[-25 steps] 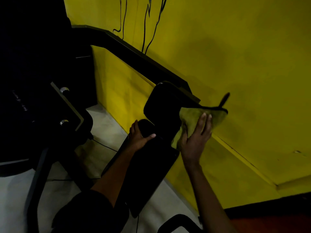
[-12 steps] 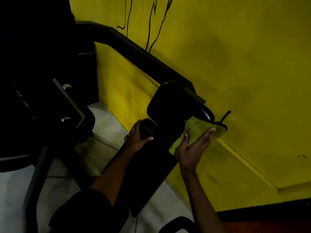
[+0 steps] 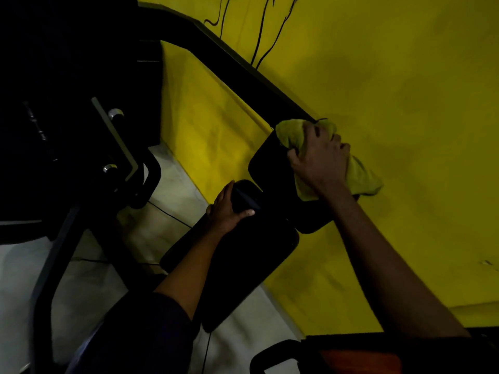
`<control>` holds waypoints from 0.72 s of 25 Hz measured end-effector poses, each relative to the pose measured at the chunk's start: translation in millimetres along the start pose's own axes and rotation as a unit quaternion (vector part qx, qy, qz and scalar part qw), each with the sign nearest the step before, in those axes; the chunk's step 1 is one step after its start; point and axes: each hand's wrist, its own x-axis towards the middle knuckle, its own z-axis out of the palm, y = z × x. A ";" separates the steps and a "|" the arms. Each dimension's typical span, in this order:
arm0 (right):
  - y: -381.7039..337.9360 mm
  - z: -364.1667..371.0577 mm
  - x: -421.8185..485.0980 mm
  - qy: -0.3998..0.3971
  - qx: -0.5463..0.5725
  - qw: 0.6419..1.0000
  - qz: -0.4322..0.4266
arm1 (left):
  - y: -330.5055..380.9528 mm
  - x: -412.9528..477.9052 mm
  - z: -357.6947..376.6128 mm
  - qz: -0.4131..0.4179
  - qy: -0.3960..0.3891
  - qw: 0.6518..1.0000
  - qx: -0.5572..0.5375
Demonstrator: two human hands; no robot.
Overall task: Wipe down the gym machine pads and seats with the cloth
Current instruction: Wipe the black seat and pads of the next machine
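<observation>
A black upper pad of the gym machine sits against the yellow wall, with a longer black seat pad just below it. My right hand presses a yellow-green cloth onto the upper pad's top right part, fingers bunched into the fabric. My left hand grips the top end of the long pad, thumb across its face. Most of the upper pad's right edge is hidden by the hand and cloth.
A black sloping frame bar runs from upper left down to the pad. A dark machine body with a metal bracket stands at left. Pale floor lies below, and a curved black handle sits at the bottom.
My right hand has carried the cloth up from the pad's lower right edge to its top, and the fingers have bunched the fabric. My left hand has kept its hold on the long pad.
</observation>
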 end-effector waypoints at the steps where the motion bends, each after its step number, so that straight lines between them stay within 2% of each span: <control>1: -3.1 -1.0 12.7 -0.013 -0.001 1.000 -0.018 | 2.0 -2.4 0.0 -0.010 0.004 1.000 -0.002; 3: -10.4 -1.7 31.2 -0.035 -0.020 0.997 -0.073 | 1.8 -8.4 0.0 -0.012 0.008 1.000 -0.016; 5: -23.4 2.1 41.6 -0.045 -0.093 0.983 -0.153 | -5.4 -10.2 2.1 -0.006 0.012 0.999 -0.034; 7: -44.8 11.2 44.5 -0.068 -0.184 0.950 -0.244 | -10.3 -11.6 6.0 -0.014 0.022 0.999 -0.021; 9: -65.8 24.3 41.1 -0.096 -0.221 0.924 -0.296 | -10.4 -11.0 7.8 -0.041 0.018 0.999 0.000; 14: -87.3 66.1 4.5 -0.141 -0.249 0.888 -0.360 | -35.3 -4.8 -1.6 -0.049 -0.028 0.998 -0.008; 18: -79.8 79.1 -33.6 -0.099 -0.205 0.919 -0.323 | -34.9 -4.5 -15.7 -0.073 -0.087 0.992 -0.060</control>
